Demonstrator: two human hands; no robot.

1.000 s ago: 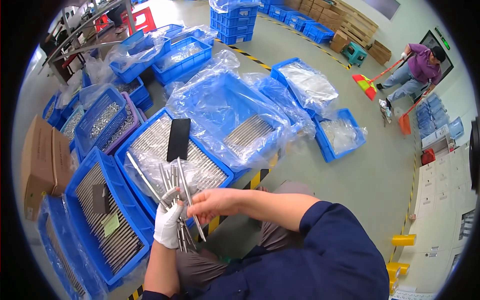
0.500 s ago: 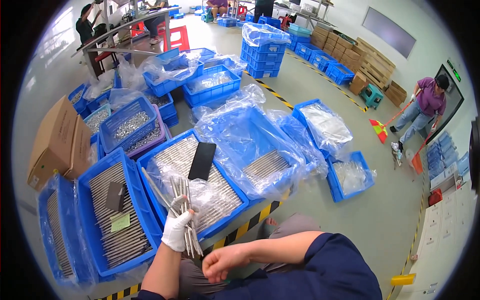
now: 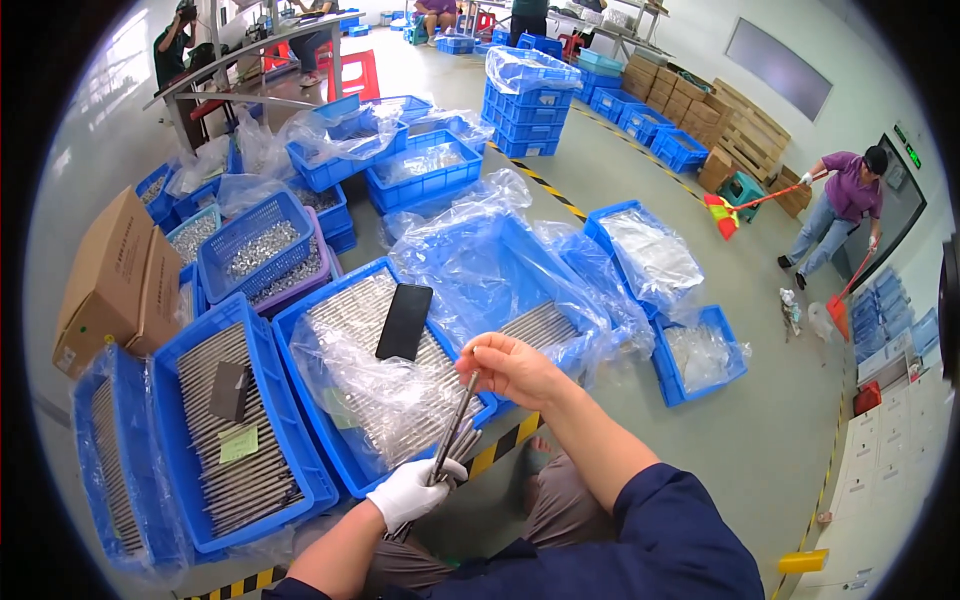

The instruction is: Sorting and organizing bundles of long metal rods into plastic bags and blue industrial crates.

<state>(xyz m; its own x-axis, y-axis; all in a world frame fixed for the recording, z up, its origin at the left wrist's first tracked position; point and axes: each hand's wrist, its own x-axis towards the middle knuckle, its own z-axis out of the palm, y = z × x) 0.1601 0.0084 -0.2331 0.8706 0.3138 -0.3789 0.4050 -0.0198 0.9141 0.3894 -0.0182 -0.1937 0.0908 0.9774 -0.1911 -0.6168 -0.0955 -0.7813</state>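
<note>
My left hand [image 3: 412,494], in a white glove, is closed around a bundle of thin metal rods [image 3: 462,440] above my lap. One darker rod [image 3: 457,420] stands out from the bundle and slants up to my right hand. That bare right hand [image 3: 515,370] has its fingers curled together at the rod's upper end; what they pinch is too small to make out. Just beyond the hands is a blue crate [image 3: 292,325] with rows of similar rods, partly under clear plastic film [image 3: 375,385]. A black phone [image 3: 404,322] rests on those rods.
To the left, another blue crate [image 3: 322,470] of rods carries a dark block [image 3: 230,390] and a green note [image 3: 239,444]. A plastic-lined crate [image 3: 470,250] stands ahead. Cardboard boxes [image 3: 105,270] are at far left. A person [image 3: 850,190] holds a red-handled broom [image 3: 765,200] at right.
The rod bundle in my left hand has dropped lower and tilted to the right. My right hand has risen from my lap to a rod's end. The person at right has lifted the broom.
</note>
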